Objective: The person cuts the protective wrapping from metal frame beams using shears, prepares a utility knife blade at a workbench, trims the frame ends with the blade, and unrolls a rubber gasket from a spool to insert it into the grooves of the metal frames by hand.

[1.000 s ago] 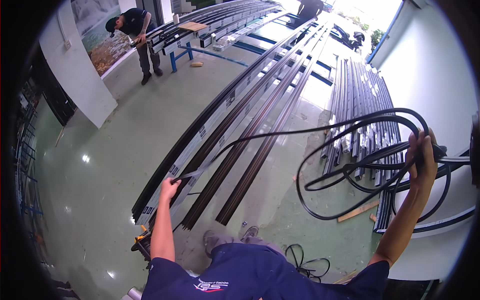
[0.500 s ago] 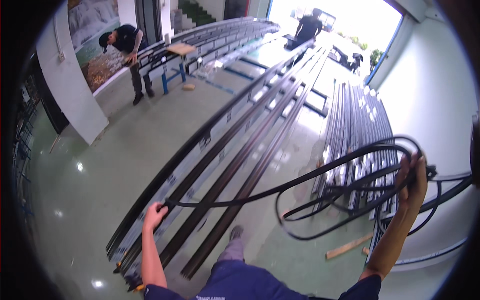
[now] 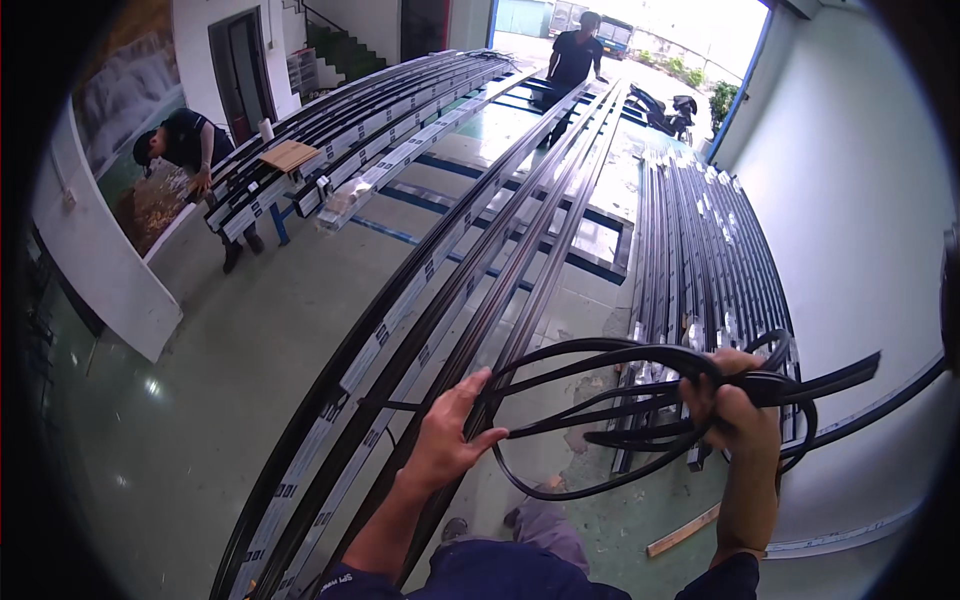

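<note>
A loosely coiled black rubber strip (image 3: 620, 352) hangs in long loops before my body. My right hand (image 3: 728, 405) is closed around the bundled loops at their right side, and a strip end sticks out past it. At the left bends of the loops is my left hand (image 3: 445, 435), its thumb and fingers apart. The loops run up to its fingertips; whether it presses on them is hard to tell. A length of strip shows beyond the left hand, lying across long dark metal profiles (image 3: 430, 345) that stretch away below both hands.
More profiles (image 3: 715, 250) lie along the right wall, with a wooden strip (image 3: 683, 530) on the floor. One person (image 3: 573, 65) stands at the profiles' far end. Another person (image 3: 185, 145) bends over a profile stack at left, near a wooden board (image 3: 289, 156).
My left hand has moved right, from the profiles' near end to the loops, and its fingers have spread. My right hand has come lower and inward with the coil. The view has shifted.
</note>
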A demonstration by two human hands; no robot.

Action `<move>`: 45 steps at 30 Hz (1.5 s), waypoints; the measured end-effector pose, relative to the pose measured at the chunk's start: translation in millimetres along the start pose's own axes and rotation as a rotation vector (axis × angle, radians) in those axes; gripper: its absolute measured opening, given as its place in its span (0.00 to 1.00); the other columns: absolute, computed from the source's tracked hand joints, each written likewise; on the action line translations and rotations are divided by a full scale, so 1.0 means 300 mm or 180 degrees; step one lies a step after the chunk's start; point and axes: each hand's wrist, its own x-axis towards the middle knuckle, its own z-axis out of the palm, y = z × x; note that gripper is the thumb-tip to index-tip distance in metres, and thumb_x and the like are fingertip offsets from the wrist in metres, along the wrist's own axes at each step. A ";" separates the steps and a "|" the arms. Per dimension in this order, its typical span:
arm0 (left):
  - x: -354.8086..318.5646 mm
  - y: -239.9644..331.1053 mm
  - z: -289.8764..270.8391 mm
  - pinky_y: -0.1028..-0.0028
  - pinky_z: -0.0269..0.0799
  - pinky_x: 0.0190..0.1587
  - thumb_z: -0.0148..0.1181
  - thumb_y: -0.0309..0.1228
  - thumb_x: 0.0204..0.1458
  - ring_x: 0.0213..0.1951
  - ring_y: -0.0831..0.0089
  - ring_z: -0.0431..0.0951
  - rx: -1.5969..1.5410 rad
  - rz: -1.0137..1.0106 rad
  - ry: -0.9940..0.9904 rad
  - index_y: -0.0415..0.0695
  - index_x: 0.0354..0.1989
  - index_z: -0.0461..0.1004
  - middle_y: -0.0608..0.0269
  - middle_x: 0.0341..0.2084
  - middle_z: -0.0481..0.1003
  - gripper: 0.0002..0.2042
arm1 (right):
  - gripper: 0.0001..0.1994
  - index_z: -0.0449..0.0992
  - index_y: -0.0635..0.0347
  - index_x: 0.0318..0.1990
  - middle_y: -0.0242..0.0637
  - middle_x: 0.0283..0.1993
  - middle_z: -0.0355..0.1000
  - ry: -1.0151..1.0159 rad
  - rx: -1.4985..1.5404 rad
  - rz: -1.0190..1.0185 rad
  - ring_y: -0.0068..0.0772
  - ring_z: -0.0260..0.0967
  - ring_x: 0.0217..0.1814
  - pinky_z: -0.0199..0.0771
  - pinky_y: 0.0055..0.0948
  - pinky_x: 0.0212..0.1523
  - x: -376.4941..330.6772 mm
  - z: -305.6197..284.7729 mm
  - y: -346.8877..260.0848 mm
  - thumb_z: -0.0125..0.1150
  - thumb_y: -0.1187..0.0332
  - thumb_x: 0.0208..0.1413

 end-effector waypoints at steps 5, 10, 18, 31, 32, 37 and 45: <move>0.369 0.113 0.207 0.71 0.74 0.33 0.69 0.28 0.49 0.28 0.67 0.80 -0.0675 -0.0225 -0.0071 0.39 0.49 0.75 0.56 0.28 0.79 0.18 | 0.14 0.74 0.68 0.43 0.32 0.26 0.72 -0.0674 -0.0360 0.1241 0.14 0.61 0.14 0.56 0.16 0.14 0.242 -0.235 0.103 0.55 0.63 0.64; 0.728 -0.066 0.209 0.78 0.66 0.27 0.60 0.18 0.51 0.24 0.82 0.71 -0.0056 -0.0193 0.0815 0.38 0.32 0.75 0.67 0.21 0.73 0.02 | 0.14 0.70 0.66 0.49 0.32 0.27 0.73 -0.0517 -0.0730 0.1410 0.15 0.63 0.14 0.61 0.17 0.15 0.502 -0.668 0.177 0.51 0.63 0.66; 0.998 -0.590 -0.364 0.76 0.58 0.25 0.54 0.31 0.62 0.21 0.80 0.62 0.1607 -0.1154 0.3220 0.44 0.25 0.69 0.71 0.17 0.64 0.12 | 0.16 0.68 0.67 0.51 0.35 0.42 0.73 0.1149 -0.2318 -0.0901 0.20 0.62 0.30 0.62 0.16 0.29 0.833 -1.683 -0.203 0.54 0.63 0.64; 1.998 -1.291 0.685 0.57 0.70 0.30 0.67 0.35 0.48 0.28 0.47 0.77 0.2144 -0.1749 0.1175 0.40 0.28 0.75 0.51 0.23 0.77 0.11 | 0.25 0.59 0.72 0.66 0.40 0.59 0.72 0.2183 -0.5002 -0.1238 0.23 0.68 0.56 0.64 0.19 0.54 1.681 -2.785 -0.160 0.49 0.73 0.63; 2.100 -1.292 0.733 0.55 0.70 0.31 0.67 0.36 0.49 0.29 0.47 0.77 0.2068 -0.1904 0.1198 0.40 0.28 0.75 0.51 0.23 0.77 0.11 | 0.24 0.58 0.73 0.67 0.41 0.59 0.72 0.2130 -0.4820 -0.1210 0.22 0.68 0.54 0.66 0.18 0.50 1.760 -2.831 -0.131 0.48 0.73 0.64; 2.466 -1.317 0.971 0.56 0.68 0.38 0.64 0.33 0.49 0.34 0.50 0.73 0.2537 -0.0977 0.1289 0.41 0.26 0.73 0.55 0.26 0.75 0.09 | 0.15 0.70 0.64 0.55 0.48 0.50 0.75 0.2159 -0.1872 -0.0730 0.09 0.48 0.12 0.43 0.13 0.11 2.145 -2.989 0.174 0.47 0.63 0.69; 2.869 -1.252 1.330 0.57 0.65 0.47 0.64 0.28 0.47 0.37 0.54 0.73 0.2695 -0.1337 0.0750 0.41 0.31 0.73 0.56 0.29 0.74 0.07 | 0.18 0.64 0.65 0.50 0.42 0.37 0.64 0.0298 0.0910 -0.0922 0.12 0.44 0.04 0.40 0.14 0.03 2.762 -3.319 0.492 0.35 0.57 0.72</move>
